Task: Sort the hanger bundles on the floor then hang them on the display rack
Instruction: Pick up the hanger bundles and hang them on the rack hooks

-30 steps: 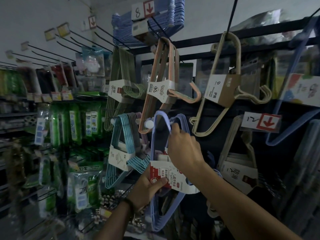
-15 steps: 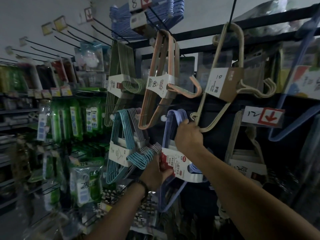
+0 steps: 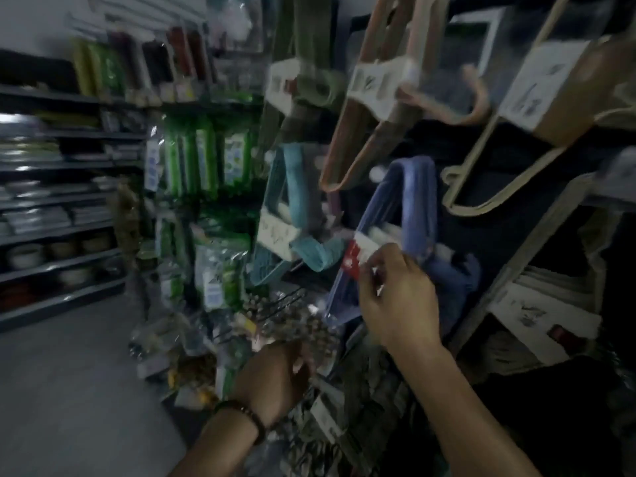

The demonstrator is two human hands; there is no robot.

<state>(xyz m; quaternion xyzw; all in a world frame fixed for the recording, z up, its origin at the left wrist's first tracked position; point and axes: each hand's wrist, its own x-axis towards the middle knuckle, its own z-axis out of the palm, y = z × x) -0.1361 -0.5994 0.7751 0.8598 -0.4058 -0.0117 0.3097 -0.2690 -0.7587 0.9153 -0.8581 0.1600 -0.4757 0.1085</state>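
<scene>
Your left hand (image 3: pixel 275 376) has dropped off the blue hanger bundle (image 3: pixel 413 191), loosely curled and empty; your right hand (image 3: pixel 399 297) now sits at its label (image 3: pixel 359 258), grip unclear.

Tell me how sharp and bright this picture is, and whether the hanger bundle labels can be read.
Head view: dim overall, with motion blur across the whole frame; the shelves at left smear into streaks; the label on the blue bundle shows red and white but no readable print; the right hand is the sharpest thing, yet still soft-edged.
</scene>
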